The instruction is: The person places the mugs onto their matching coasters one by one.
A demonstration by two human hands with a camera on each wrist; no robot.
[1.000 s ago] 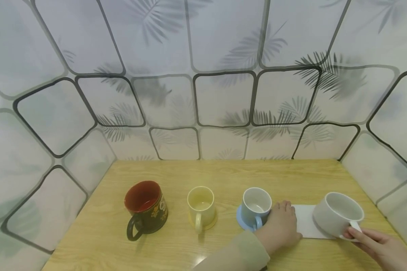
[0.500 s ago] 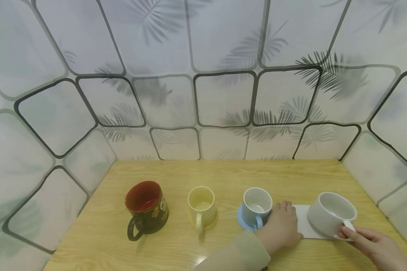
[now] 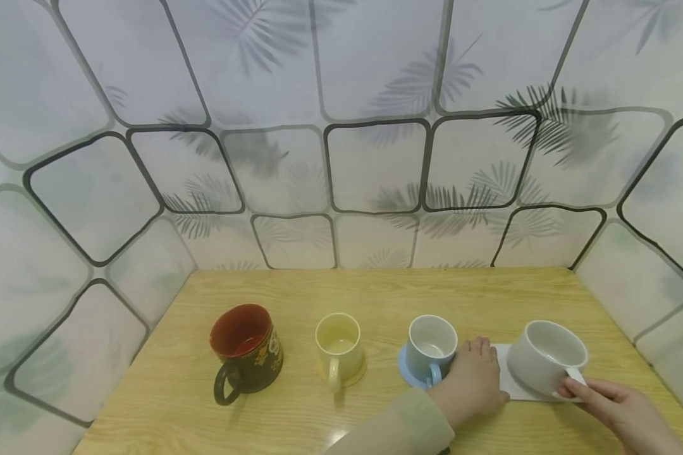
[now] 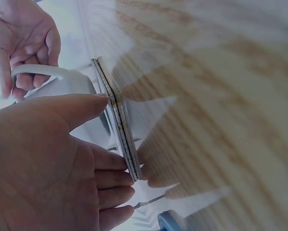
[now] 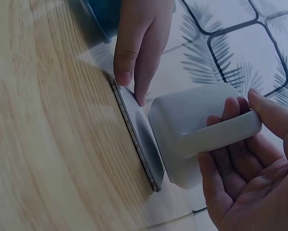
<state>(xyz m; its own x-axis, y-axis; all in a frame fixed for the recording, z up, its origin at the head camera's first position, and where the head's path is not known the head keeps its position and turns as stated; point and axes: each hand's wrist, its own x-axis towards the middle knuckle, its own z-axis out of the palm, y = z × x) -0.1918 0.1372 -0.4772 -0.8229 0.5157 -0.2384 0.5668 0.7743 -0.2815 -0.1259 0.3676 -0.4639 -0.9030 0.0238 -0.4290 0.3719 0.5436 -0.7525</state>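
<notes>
A white mug (image 3: 541, 366) is above the square white coaster (image 3: 504, 379) at the table's right. My right hand (image 3: 620, 407) holds it by the handle (image 5: 221, 134), thumb above and fingers beneath. In the right wrist view a narrow dark gap shows between the mug's base and the coaster, which looks layered along its edge. My left hand (image 3: 475, 378) holds the coaster's left end, with the thumb at its near edge and the other fingers farther back. Close beside that hand stands a light blue mug (image 3: 421, 360) on a round blue coaster (image 3: 405, 374).
A yellow mug (image 3: 341, 357) stands on a round yellow coaster (image 3: 357, 376) left of the blue one. Farther left is a large dark mug (image 3: 262, 363) with a red inside. Behind the wooden table (image 3: 296, 287) rises a patterned wall covering (image 3: 375, 164).
My right hand has moved the white mug leftward, farther over the white coaster. My left hand and the other mugs have stayed in place.
</notes>
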